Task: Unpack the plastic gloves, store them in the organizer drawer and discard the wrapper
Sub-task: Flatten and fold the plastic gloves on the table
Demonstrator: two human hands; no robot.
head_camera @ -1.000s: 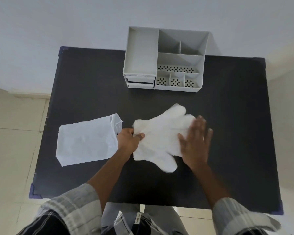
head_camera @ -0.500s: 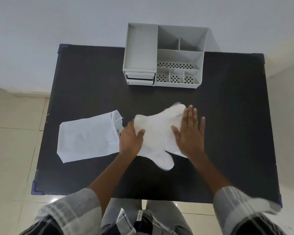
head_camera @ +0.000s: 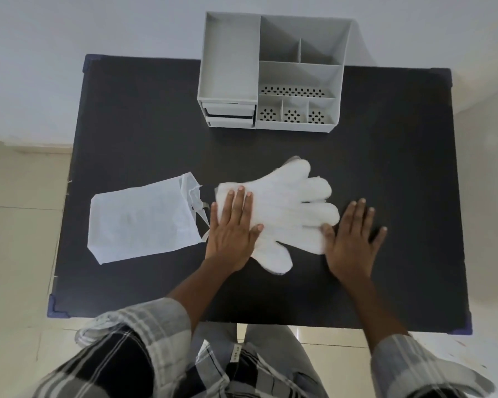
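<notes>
I see the gloves [head_camera: 288, 214] lying flat at table centre, a thin white stack. L hand [head_camera: 232, 225] is open, palm down on the cuff end; R hand [head_camera: 352, 237] is open too, flat on the table [head_camera: 414, 168], thumb touching the stack's 4 o'clock edge. Wrapper [head_camera: 144, 219] sits just beside, at 9 o'clock. Organizer [head_camera: 270, 79] at 12, drawers [head_camera: 230, 113] look closed. My read: very light, floppy, slippery film, layers prob slide, so I'd pinch the cuff w/ the whole stack.

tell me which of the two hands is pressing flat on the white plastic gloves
The left hand: its palm and fingers lie on the cuff end of the white plastic gloves. The right hand rests mostly on the black table, beside them.
</notes>
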